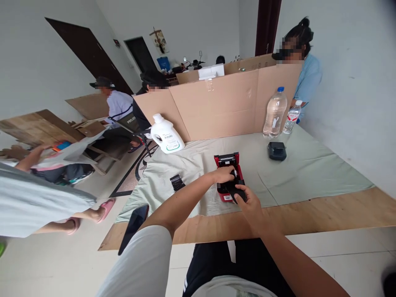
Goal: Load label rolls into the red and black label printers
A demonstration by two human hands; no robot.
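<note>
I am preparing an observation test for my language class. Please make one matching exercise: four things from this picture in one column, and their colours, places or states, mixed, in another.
Things:
1. Device
2. Jug
3. Larger bottle
4. Phone

Descriptions:
A. clear, with a blue cap
B. dark, at the near left corner of the table
C. red and black, open
D. white, with a handle

Pairs: 1-C, 2-D, 3-A, 4-B
</note>
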